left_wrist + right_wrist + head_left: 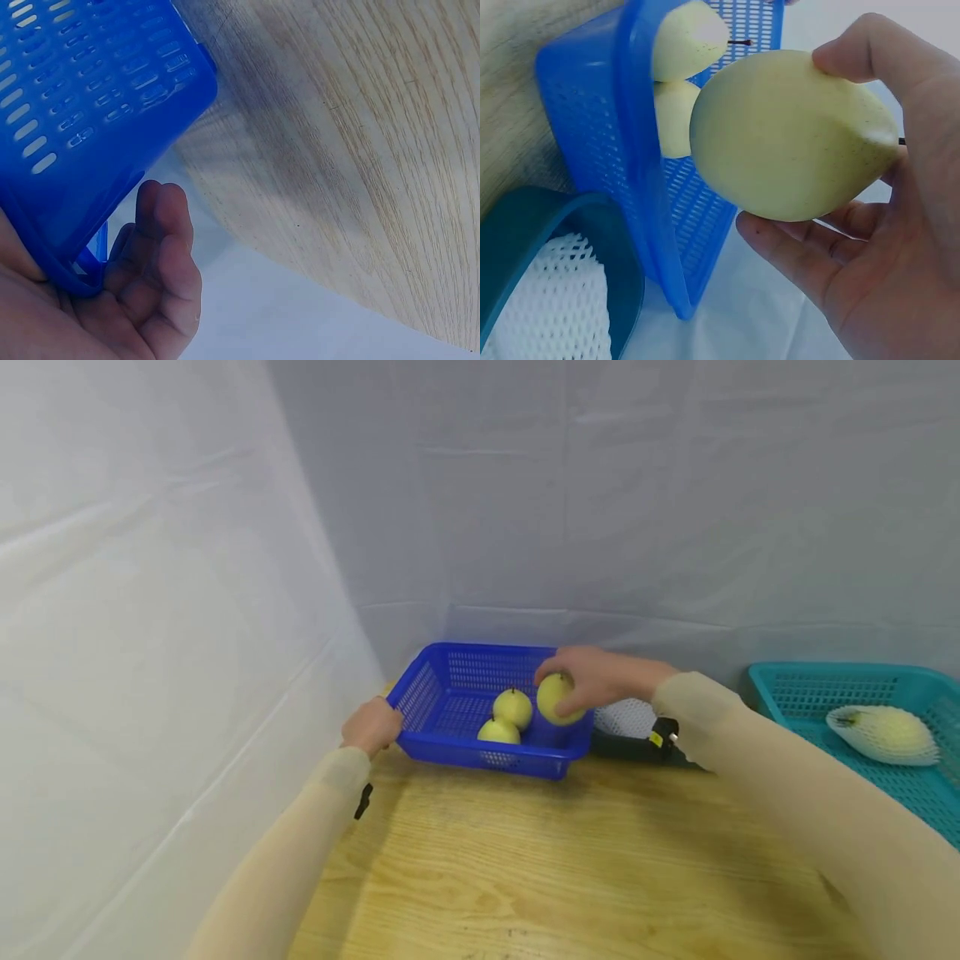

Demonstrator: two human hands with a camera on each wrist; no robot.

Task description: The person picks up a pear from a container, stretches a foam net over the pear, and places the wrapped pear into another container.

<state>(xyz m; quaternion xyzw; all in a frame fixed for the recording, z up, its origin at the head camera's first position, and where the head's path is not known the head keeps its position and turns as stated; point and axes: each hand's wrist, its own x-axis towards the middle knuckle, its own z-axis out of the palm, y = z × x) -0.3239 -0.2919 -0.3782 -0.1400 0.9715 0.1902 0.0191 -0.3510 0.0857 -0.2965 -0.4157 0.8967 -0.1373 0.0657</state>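
Note:
A blue plastic basket (450,752) stands on the wooden table, its front right corner seemingly jutting past the dark container beside it. My left hand (372,727) grips the basket's left rim; in the left wrist view the fingers (176,266) curl round the rim from outside. Between thumb and fingers, my right hand (592,677) holds a yellow-green pear (787,139) over the basket's right side, stem toward the palm. Two more pears, one behind (513,708) and one in front (498,731), lie inside the basket, close together.
Right of the basket is a dark green container (622,247) with white foam netting (555,300) in it. Farther right, a teal basket (772,693) contains a pear in a foam net (885,735). White sheeting (600,527) rises behind and at the left.

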